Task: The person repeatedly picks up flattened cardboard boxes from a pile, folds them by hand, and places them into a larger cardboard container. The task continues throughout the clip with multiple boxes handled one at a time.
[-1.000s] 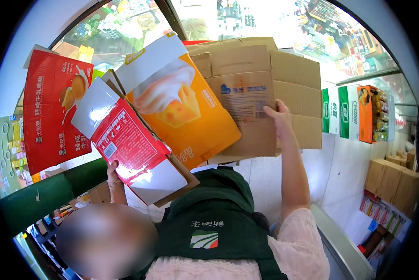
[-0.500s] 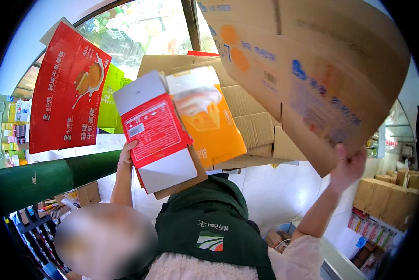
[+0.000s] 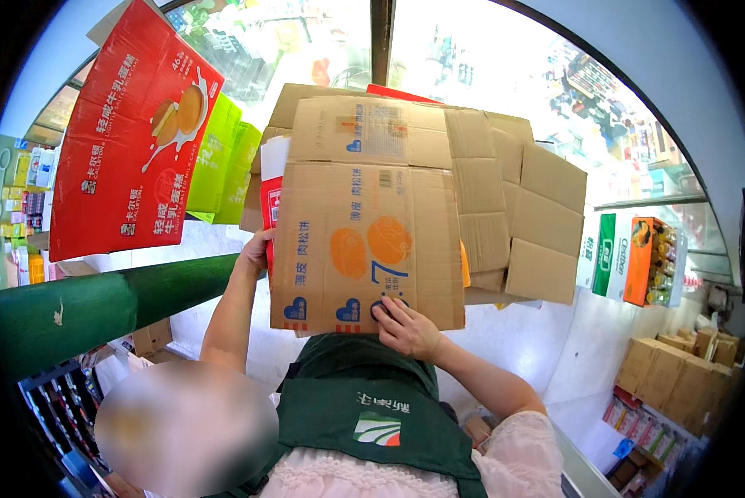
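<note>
A flattened brown cardboard box (image 3: pixel 322 195) with orange round shapes and blue print lies on top of the stack in front of me. My left hand (image 3: pixel 260 251) is closed on the stack's left edge, where a strip of the red and white flattened carton (image 3: pixel 269 195) shows from underneath. At the brown box's near edge, my right hand (image 3: pixel 409 329) grips with its fingers over the top face; its thumb is hidden. Of the orange carton (image 3: pixel 465 267) only a sliver shows on the right. Behind the stack lean more opened brown cardboard sheets (image 3: pixel 547 216).
A large red carton (image 3: pixel 131 158) stands at the left, with lime-green cartons (image 3: pixel 223 162) beside it. A green rounded bar (image 3: pixel 98 311) crosses the left side. Glass (image 3: pixel 488 50) lies ahead. At the right are an orange display box (image 3: pixel 644 261) and stacked brown boxes (image 3: pixel 671 373).
The large brown sheet has come down from the upper right onto the held cartons, covering most of them. My right hand has moved left and down with it; my left hand keeps its hold.
</note>
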A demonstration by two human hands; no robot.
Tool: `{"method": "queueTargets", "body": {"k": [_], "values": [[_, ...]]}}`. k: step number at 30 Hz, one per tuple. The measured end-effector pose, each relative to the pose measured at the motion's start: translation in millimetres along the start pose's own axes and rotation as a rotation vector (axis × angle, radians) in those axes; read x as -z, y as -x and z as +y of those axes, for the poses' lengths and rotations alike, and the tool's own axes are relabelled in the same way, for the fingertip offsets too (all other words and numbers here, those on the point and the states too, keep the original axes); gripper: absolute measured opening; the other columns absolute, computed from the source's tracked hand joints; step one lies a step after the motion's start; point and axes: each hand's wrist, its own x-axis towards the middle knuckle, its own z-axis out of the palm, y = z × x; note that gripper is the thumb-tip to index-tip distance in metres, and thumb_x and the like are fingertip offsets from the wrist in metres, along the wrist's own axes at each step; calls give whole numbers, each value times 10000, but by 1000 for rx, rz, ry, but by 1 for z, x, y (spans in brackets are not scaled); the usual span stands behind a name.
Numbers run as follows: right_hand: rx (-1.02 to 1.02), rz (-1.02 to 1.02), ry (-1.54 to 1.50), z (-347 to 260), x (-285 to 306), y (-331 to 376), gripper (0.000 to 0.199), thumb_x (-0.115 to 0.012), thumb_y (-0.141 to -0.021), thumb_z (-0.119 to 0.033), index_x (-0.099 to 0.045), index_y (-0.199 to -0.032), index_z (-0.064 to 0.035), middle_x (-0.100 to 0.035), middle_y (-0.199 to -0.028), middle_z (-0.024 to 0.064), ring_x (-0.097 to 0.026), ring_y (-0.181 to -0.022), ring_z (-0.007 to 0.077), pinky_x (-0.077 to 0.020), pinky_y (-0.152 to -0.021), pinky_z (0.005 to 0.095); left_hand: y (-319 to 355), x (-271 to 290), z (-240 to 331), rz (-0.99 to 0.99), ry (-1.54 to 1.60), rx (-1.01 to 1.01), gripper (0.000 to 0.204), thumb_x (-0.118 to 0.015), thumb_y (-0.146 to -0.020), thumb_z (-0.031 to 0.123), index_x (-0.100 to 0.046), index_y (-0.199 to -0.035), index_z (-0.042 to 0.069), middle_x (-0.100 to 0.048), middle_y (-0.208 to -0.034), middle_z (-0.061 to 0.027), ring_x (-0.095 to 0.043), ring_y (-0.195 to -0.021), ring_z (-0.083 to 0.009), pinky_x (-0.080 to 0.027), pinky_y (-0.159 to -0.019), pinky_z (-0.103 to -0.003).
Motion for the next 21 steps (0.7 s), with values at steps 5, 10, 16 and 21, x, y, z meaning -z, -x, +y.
{"method": "queueTargets", "body": {"k": [5, 10, 16, 21], "values": [[144, -50, -57, 2, -2, -3, 136, -538, -722, -195, -517, -773, -71, -539, -1088, 167, -486, -1085, 353, -412, -919, 456, -3, 19, -4, 69, 18, 10, 448, -622, -777, 267, -523, -1123, 1, -615, -1009, -109, -618, -851, -211, -515, -732, -341], [82, -3, -68, 10, -30, 1, 117, -547, -711, -192, -519, -753, -86, -545, -1091, 147, -495, -1073, 337, -413, -919, 444, -13, 42, -14, -20, 268, -55, 461, -532, -854, 351, -494, -1174, 22, -589, -1072, -100, -595, -913, -213, -502, -763, -342], [17, -66, -96, 14, -47, 9, 135, -540, -711, -196, -517, -796, -93, -549, -1085, 127, -495, -1083, 309, -411, -930, 420, -1, 38, -26, -45, 167, -128, 540, -569, -801, 310, -424, -1253, 52, -546, -1156, -124, -558, -1014, -252, -483, -834, -382], [-268, -54, -391, 22, -32, 7, 203, -592, -690, -138, -554, -884, -90, -562, -1067, 113, -543, -994, 288, -457, -831, 380, 14, -5, -3, 85, -65, -117, 582, -655, -681, 117, -442, -1212, 12, -557, -1114, -133, -571, -984, -250, -493, -816, -361]]}}
